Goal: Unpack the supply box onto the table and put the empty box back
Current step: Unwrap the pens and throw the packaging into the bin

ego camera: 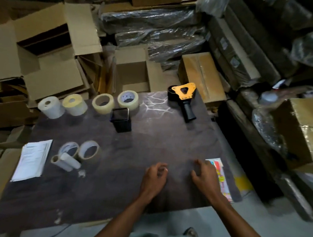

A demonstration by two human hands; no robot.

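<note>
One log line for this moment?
left hand: loosely curled, holding nothing | right hand: open, over colourful flat packet | dark brown table: supplies laid out

A single head-worn wide-angle camera looks forward and steeply down from above the near edge of the dark brown tabletop (pixel 150 137). Both forearms enter from the bottom edge. The tabletop fills the middle of the frame; stacked brown cardboard boxes (pixel 49 50) beyond it curve with lens distortion
</note>
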